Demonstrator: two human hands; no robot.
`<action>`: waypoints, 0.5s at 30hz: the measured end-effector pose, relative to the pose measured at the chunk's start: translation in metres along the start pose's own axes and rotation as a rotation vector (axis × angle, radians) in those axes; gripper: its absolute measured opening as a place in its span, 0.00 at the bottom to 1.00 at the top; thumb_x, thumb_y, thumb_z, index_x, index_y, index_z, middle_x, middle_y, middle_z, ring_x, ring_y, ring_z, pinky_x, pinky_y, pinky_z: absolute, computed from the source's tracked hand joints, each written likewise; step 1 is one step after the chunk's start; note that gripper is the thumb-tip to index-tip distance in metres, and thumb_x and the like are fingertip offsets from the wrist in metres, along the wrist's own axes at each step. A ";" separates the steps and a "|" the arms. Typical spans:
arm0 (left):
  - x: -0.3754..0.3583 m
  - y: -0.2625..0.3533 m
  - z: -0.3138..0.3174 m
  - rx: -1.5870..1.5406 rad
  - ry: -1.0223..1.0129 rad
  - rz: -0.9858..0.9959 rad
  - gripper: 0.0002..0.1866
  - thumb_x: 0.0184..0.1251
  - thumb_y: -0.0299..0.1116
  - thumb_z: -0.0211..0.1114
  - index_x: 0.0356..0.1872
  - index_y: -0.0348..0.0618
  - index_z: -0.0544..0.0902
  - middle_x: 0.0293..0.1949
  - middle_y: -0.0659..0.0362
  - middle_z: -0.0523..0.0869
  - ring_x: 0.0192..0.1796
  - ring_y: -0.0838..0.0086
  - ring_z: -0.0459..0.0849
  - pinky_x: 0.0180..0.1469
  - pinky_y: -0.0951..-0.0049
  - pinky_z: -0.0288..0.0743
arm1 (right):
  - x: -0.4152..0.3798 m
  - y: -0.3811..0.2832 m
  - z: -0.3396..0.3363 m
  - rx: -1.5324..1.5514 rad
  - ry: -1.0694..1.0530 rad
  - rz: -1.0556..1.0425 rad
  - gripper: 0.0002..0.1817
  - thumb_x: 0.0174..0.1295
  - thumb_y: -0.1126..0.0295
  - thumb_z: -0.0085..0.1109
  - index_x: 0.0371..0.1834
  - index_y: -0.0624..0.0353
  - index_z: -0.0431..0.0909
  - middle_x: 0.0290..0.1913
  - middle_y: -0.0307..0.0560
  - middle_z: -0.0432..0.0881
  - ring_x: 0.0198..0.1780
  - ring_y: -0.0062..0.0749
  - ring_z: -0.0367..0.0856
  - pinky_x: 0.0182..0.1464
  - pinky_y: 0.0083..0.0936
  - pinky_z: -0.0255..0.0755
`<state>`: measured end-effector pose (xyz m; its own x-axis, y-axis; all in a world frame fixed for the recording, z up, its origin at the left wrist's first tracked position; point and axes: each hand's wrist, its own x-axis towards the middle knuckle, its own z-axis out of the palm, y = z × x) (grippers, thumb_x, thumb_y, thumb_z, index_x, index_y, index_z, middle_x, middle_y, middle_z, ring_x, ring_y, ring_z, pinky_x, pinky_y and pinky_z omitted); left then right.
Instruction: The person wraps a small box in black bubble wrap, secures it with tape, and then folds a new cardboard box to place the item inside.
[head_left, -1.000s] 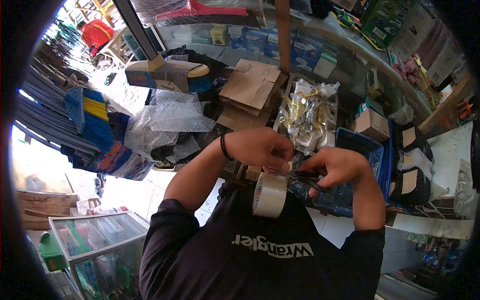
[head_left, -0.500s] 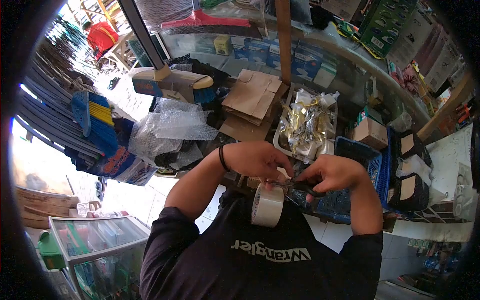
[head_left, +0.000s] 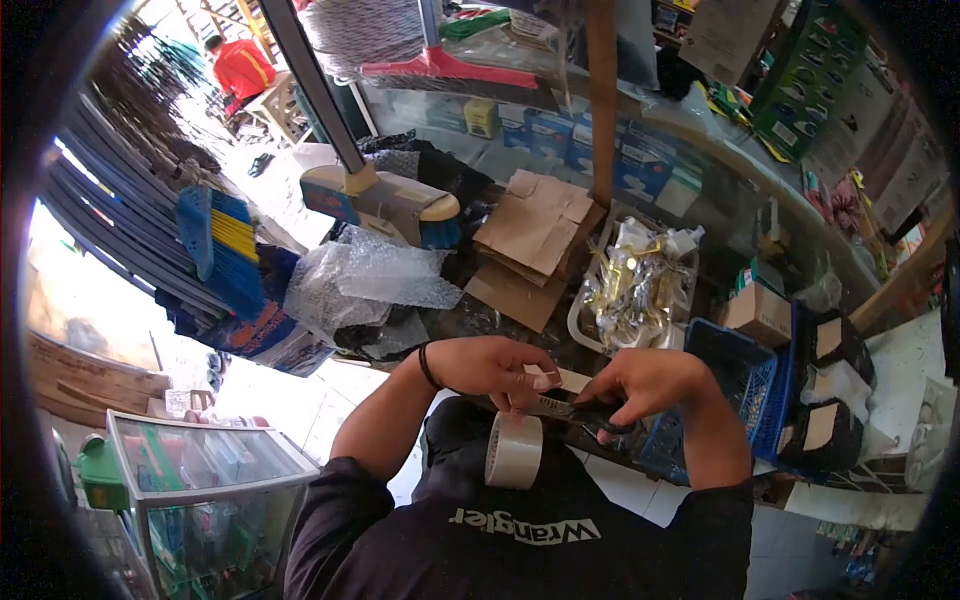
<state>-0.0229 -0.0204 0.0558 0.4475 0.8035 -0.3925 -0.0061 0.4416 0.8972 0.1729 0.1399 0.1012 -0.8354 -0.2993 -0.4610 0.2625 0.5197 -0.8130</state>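
A wide roll of pale tape [head_left: 514, 451] hangs just below my left hand [head_left: 492, 372], whose fingers are pinched at its loose end. My right hand [head_left: 650, 388] grips dark-handled scissors [head_left: 606, 418], their blades pointing left toward the fingers of my left hand. Beyond my hands, a white tray [head_left: 583, 335] holds gold-coloured and clear items in plastic wrapping. Folded brown cardboard [head_left: 535, 228] lies to the left of this tray. The exact blade opening is too small to tell.
Bubble wrap [head_left: 375, 275] and a brush head [head_left: 385, 205] lie at the left. Blue baskets [head_left: 712, 395] and a small cardboard box [head_left: 758, 312] stand at the right. A glass cabinet [head_left: 215, 460] is at the lower left. A person in red [head_left: 243, 68] sits far off.
The view has shifted, so the counter appears lower and farther right. Both hands remain close together, with the tape roll slightly farther left and lower in view.
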 end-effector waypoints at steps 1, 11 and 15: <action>-0.002 -0.004 -0.003 -0.029 -0.021 -0.002 0.22 0.71 0.43 0.51 0.59 0.39 0.65 0.32 0.54 0.82 0.37 0.71 0.84 0.41 0.72 0.80 | 0.004 0.002 -0.002 0.003 -0.001 -0.028 0.27 0.46 0.63 0.69 0.51 0.62 0.76 0.20 0.42 0.76 0.22 0.21 0.70 0.26 0.22 0.64; -0.050 -0.027 -0.031 -0.062 0.022 0.018 0.35 0.69 0.55 0.43 0.64 0.35 0.57 0.38 0.53 0.84 0.47 0.66 0.82 0.51 0.65 0.77 | -0.024 0.044 0.013 0.465 0.429 0.098 0.23 0.51 0.66 0.67 0.50 0.63 0.76 0.30 0.46 0.83 0.30 0.25 0.79 0.35 0.23 0.73; -0.075 -0.031 -0.042 -0.076 0.011 0.137 0.35 0.69 0.55 0.44 0.65 0.36 0.56 0.40 0.54 0.84 0.49 0.68 0.80 0.53 0.67 0.74 | -0.010 0.027 0.052 0.443 0.548 0.158 0.20 0.54 0.84 0.53 0.52 0.67 0.74 0.33 0.42 0.81 0.34 0.20 0.79 0.38 0.17 0.73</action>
<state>-0.0933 -0.0772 0.0492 0.4282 0.8624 -0.2701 -0.1340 0.3561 0.9248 0.2134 0.1149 0.0651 -0.8629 0.2571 -0.4351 0.4744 0.1153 -0.8727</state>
